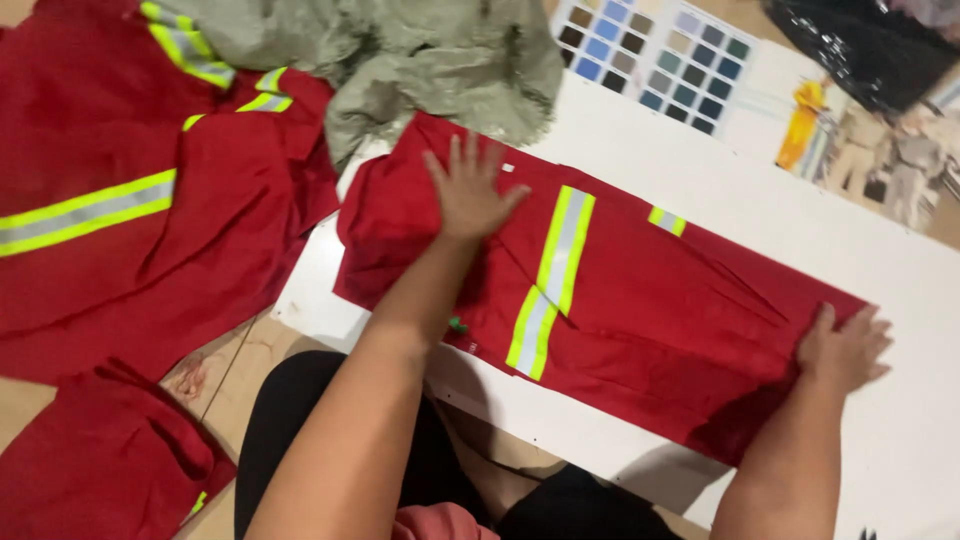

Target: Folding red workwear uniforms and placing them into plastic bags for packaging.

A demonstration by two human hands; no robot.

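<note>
A white board (700, 190) fills the right half of the frame. On it, across the middle, lies the red garment (650, 320) with yellow-and-silver bands. More red workwear (110, 230) is heaped at the left, and a grey-green cloth (420, 60) sits at top centre. A black bag (870, 45) occupies the upper right corner. Beside it, a printed sheet (855, 150) shows figures, and a chart (650, 55) of small blue and grey squares lies at top centre-right. Your left hand (470, 190) presses flat, fingers spread, on the garment's left end. Your right hand (845, 350) lies flat on its right end, gripping nothing.
</note>
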